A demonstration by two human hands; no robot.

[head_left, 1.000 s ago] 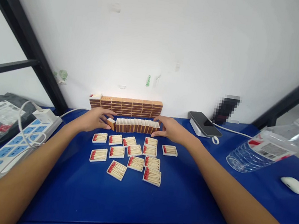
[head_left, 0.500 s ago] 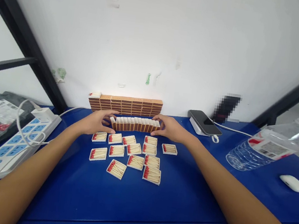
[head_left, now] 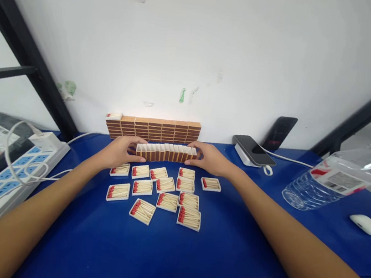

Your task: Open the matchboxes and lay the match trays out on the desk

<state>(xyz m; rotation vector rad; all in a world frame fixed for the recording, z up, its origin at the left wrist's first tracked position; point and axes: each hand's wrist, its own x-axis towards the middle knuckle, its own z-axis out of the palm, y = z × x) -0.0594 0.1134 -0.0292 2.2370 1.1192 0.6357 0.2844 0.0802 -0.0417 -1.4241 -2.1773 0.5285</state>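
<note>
Evidently, the left hand (head_left: 119,151) and right hand (head_left: 212,159) grasped opposite ends of a row of upright matchboxes (head_left: 165,155) on the blue table (head_left: 225,248), thumbs in front, fingers behind. I judged the row light but loosely joined, its thin card easily crushed; gentle, even pressure at both end boxes appeared the proper hold. Trays of matches (head_left: 142,211) lay in front; a stack of matchboxes (head_left: 162,131) stood behind.
</note>
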